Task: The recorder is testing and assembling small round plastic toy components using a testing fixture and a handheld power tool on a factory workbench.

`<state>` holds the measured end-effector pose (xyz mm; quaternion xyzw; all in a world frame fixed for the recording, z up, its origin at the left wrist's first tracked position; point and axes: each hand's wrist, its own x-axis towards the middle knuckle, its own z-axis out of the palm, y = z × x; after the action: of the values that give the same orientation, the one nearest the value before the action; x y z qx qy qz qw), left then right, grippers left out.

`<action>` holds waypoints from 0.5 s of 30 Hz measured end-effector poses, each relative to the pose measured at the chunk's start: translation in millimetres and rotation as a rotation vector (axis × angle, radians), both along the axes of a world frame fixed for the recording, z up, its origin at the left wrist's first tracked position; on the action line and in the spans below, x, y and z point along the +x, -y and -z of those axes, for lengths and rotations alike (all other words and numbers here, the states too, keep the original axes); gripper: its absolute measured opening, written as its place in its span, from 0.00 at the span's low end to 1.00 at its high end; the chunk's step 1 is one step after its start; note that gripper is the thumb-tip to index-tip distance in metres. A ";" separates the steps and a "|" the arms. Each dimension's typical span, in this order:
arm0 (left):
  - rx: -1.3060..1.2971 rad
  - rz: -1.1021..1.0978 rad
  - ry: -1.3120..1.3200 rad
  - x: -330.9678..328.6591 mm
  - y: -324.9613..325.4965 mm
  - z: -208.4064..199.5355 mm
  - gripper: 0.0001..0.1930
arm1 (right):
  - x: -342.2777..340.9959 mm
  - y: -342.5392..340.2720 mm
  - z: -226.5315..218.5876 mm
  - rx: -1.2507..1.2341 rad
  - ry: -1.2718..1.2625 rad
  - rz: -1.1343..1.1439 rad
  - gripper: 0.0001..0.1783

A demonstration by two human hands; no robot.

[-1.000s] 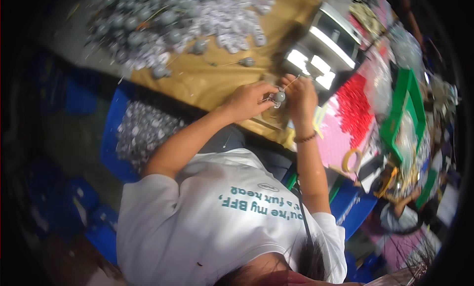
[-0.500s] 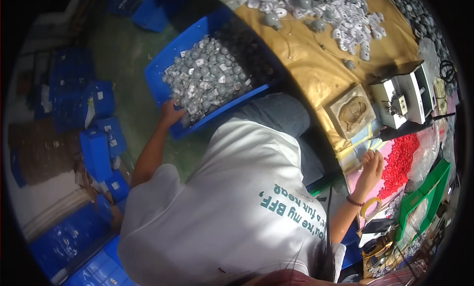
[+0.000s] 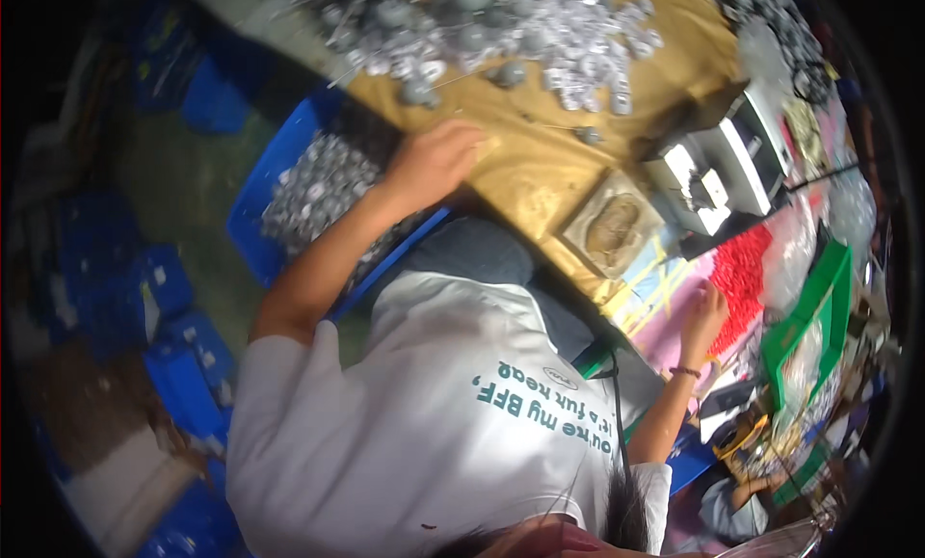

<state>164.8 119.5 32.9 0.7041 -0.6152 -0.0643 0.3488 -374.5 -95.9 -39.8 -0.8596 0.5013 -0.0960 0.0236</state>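
My left hand (image 3: 436, 163) is over the gold-coloured table covering, beyond the rim of the blue bin (image 3: 252, 232). Its fingers are stretched forward, with nothing visible in them. Grey round pieces with small white parts (image 3: 323, 194) fill the bin, partly behind my left forearm. Ahead of that hand lies a heap of white tag-like parts and grey balls (image 3: 588, 52). At the right, my right hand (image 3: 705, 319) is at the edge of a pile of small red pieces (image 3: 740, 269). Its fingers are curled together; whatever they hold is hidden.
A shallow square tray with a brown hollow (image 3: 612, 225) stands on the table beside a white and black device (image 3: 713, 177). A green tray (image 3: 814, 317) and clear plastic bags are farther right. Blue bins (image 3: 183, 365) are at the left. Another person's arm (image 3: 761, 486) shows at lower right.
My left hand has left the bin's near-left edge and moved right, over the table. My right hand has come onto the red pile, its fingers curling. The whole view has shifted.
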 end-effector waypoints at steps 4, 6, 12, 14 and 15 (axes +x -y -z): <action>-0.059 0.220 0.135 -36.9 128.3 5.6 0.11 | 18.3 1.9 -2.8 -0.033 0.028 0.019 0.12; -0.120 0.241 0.176 -51.9 178.8 11.3 0.11 | 20.5 2.7 -3.1 -0.061 0.017 0.034 0.11; 0.095 0.183 0.412 -75.7 245.3 43.9 0.09 | 32.1 1.6 -14.9 -0.056 0.172 0.130 0.07; 0.127 0.190 0.397 -77.0 242.5 34.9 0.09 | 26.7 1.3 -20.7 -0.025 0.279 0.212 0.06; 0.077 0.190 0.324 -74.1 237.7 36.6 0.09 | 23.7 2.4 -24.0 -0.013 0.334 0.249 0.06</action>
<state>90.7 -118.2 -3.7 0.6567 -0.7241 -0.0061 0.2105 -350.8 -98.3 -15.8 -0.7632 0.5923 -0.2426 0.0889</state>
